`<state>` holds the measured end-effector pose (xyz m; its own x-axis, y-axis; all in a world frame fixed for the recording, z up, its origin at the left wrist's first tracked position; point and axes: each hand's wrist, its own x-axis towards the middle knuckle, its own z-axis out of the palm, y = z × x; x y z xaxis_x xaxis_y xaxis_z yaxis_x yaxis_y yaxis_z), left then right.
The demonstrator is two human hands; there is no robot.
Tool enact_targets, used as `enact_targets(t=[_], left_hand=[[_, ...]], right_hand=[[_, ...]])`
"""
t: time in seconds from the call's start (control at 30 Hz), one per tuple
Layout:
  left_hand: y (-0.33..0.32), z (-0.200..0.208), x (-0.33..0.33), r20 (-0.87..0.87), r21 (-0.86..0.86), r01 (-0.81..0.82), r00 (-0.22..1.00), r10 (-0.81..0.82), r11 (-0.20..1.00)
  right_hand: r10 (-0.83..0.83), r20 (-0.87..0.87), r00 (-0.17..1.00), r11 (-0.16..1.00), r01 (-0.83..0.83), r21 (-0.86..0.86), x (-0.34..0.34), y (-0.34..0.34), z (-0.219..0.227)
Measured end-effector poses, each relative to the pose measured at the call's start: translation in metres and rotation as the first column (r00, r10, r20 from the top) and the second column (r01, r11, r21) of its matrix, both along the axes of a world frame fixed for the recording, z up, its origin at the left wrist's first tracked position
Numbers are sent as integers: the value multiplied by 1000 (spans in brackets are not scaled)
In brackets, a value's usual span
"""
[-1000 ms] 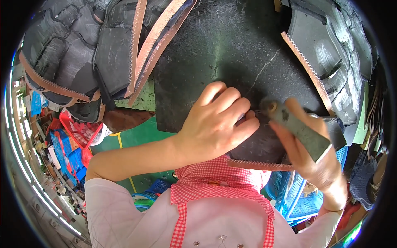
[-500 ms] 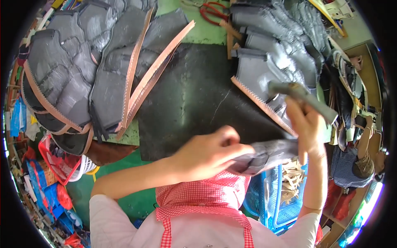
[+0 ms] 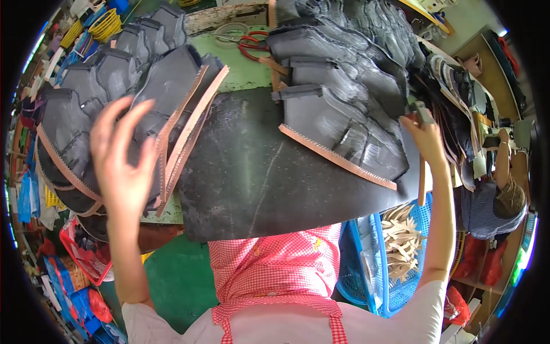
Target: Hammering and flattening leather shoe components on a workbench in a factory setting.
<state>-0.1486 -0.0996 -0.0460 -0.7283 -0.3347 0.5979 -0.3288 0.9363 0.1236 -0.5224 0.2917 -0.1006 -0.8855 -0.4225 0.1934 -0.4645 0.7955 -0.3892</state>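
Observation:
My left hand (image 3: pixel 123 160) is open, fingers spread, over the left pile of dark grey boot-upper pieces (image 3: pixel 169 80); I cannot tell whether it touches them. Tan strips with toothed edges (image 3: pixel 195 135) run along some pieces there. My right hand (image 3: pixel 427 136) is closed round a hammer, its metal head (image 3: pixel 422 112) above the fist and its handle (image 3: pixel 422 183) hanging below. Beside that hand lies the right pile of similar pieces (image 3: pixel 338 135), overlapping in a row, the nearest one edged with a tan toothed strip (image 3: pixel 338 158).
Between the piles lies a black work mat (image 3: pixel 240 166). Red-handled scissors (image 3: pixel 252 45) rest at the far side. Below the table's right part stands a blue basket (image 3: pixel 395 292) of tan scraps (image 3: pixel 401 241); a red basket (image 3: pixel 86 252) is at the left. Another person (image 3: pixel 490 209) sits far right.
The dark piece between my hands is gone from them. My left hand has moved up and left to the left pile; the right has risen with the hammer, which has turned upright.

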Motion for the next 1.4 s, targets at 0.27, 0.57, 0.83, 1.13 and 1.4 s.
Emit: enact_targets(t=[0.27,0.57,0.83,1.13,1.4], left_hand=[[152,-67,-217,-17,114,682,728,-685,722],[178,-37,-198,-223,211,910,400,-889,357],[143,31,-74,282,659,467,573,-770,589],[125,-87,-49,227,609,365,770,-596,704],[115,-97,-76,194,590,481,696,-692,649]], right_hand=[[163,396,904,944,-26,-329,32,-25,2],[97,108,989,943,-57,-329,-15,-15,-45],[73,140,988,965,-34,-260,-32,-2,-35],[-193,169,966,977,205,-52,62,23,20],[549,606,576,806,-556,-201,193,-39,20]])
